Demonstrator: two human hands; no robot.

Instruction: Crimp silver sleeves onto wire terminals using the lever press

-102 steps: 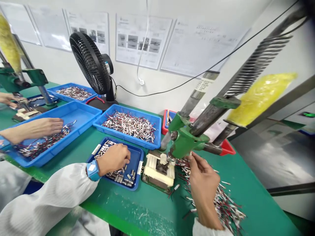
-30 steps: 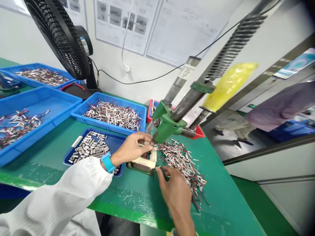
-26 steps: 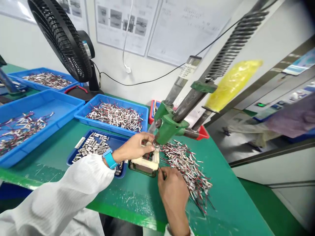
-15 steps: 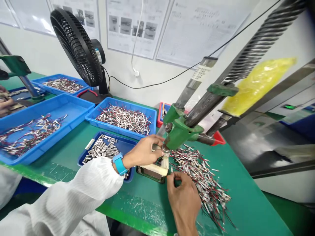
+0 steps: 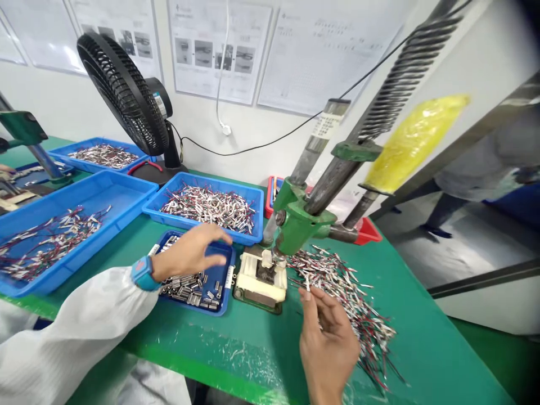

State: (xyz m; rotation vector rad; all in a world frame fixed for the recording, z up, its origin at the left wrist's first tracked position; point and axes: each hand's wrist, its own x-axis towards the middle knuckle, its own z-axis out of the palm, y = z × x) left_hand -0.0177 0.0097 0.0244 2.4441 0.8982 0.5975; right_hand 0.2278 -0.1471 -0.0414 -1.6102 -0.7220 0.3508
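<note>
My left hand (image 5: 196, 253), a blue watch at its wrist, hovers over the small dark blue tray (image 5: 221, 306) of metal cylinders (image 5: 185, 289); its fingers are apart and nothing shows between them. Between thumb and fingertips, my right hand (image 5: 327, 334) pinches a small white-tipped wire piece (image 5: 307, 282). That hand is just right of the cream-coloured fixture (image 5: 264, 289) under the green press (image 5: 295, 225). Beside it, a loose pile of wired pieces (image 5: 354, 304) spreads over the green table (image 5: 236, 343).
Blue trays of wired pieces stand behind (image 5: 211, 208) and at the left (image 5: 93, 197). A black fan (image 5: 126, 95) stands at the back. Red bins (image 5: 368, 232) sit behind the press, whose yellow-wrapped handle (image 5: 415, 143) slants right. Another person (image 5: 476, 163) is at the far right.
My left hand has moved left from the press to above the small tray, its fingers now apart. My right hand has shifted slightly right with the wire piece. A person has appeared at the right.
</note>
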